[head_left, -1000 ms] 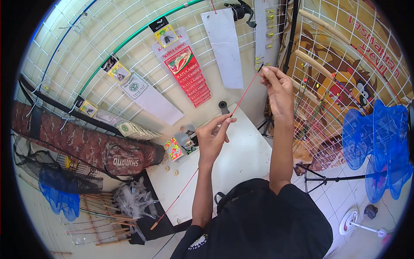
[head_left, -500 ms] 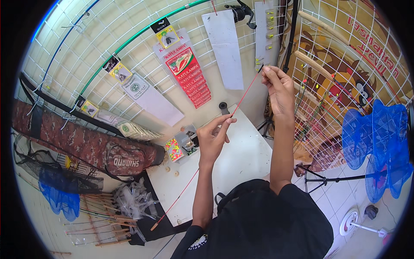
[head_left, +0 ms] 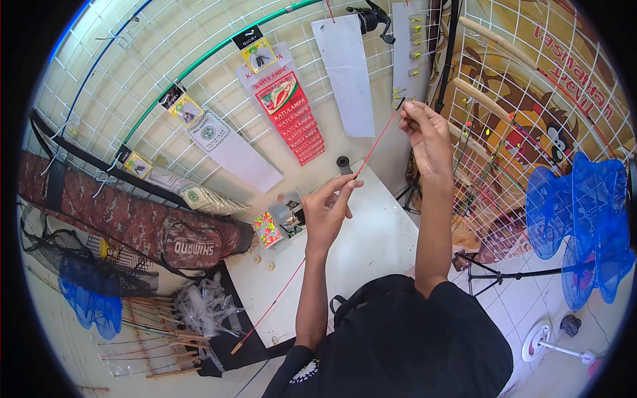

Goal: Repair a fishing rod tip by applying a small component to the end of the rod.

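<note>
Left hand [head_left: 326, 211] and right hand [head_left: 426, 132] each pinch the thin red rod [head_left: 378, 142], the right near its dark tip; handle [head_left: 237, 347] past the tabletop's [head_left: 375, 229] near-left corner. Advisable: light pinch, span straight. Nearby obstacles: bead box [head_left: 268, 229], far edge; dark spool [head_left: 343, 162], far-right corner.

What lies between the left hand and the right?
In the head view, a thin stretch of red rod slants up from the left hand to the right hand; nothing else visibly spans the gap.
</note>
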Tool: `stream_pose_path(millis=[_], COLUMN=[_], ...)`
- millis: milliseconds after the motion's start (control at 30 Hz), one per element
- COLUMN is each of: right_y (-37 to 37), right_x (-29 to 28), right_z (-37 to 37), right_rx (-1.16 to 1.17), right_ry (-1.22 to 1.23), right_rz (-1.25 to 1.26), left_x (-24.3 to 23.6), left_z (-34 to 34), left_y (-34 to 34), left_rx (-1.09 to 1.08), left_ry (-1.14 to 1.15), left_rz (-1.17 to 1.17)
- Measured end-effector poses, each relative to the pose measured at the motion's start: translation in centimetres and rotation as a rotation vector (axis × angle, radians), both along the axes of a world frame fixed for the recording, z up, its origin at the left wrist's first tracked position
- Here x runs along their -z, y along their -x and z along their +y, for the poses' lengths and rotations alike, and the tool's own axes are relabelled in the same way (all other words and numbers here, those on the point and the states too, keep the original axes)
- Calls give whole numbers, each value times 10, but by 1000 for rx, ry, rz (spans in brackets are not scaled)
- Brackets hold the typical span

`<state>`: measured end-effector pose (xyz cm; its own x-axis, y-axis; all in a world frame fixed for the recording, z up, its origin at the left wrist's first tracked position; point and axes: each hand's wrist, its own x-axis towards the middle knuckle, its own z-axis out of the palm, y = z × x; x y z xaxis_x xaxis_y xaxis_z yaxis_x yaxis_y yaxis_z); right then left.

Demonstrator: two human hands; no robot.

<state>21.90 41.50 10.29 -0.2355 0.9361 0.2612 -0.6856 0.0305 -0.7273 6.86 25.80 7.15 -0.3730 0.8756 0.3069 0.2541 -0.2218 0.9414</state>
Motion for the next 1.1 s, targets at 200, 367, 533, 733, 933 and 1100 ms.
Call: stream_pose_path(millis=[200, 367, 533, 733, 933, 1100], right_y=[-1, 1, 2, 2, 4, 10], right_x=[1, 1, 4, 0, -2, -7], right_z=[1, 1, 2, 0, -1, -8], right_rx=[2, -5, 6, 45, 170, 405], right_ry=[4, -16, -49, -104, -147, -222], right_rz=[5, 34, 67, -8, -94, -196], left_x=[0, 2, 1, 3, 7, 3], left_z=[-1, -1, -1, -3, -1, -2], left_y=[0, 0, -1, -2, 0, -2], left_rx=[2, 2, 5, 0, -9, -8], left_ry=[1, -2, -6, 0, -22, 0], left_rz=[0, -7, -9, -14, -9, 3])
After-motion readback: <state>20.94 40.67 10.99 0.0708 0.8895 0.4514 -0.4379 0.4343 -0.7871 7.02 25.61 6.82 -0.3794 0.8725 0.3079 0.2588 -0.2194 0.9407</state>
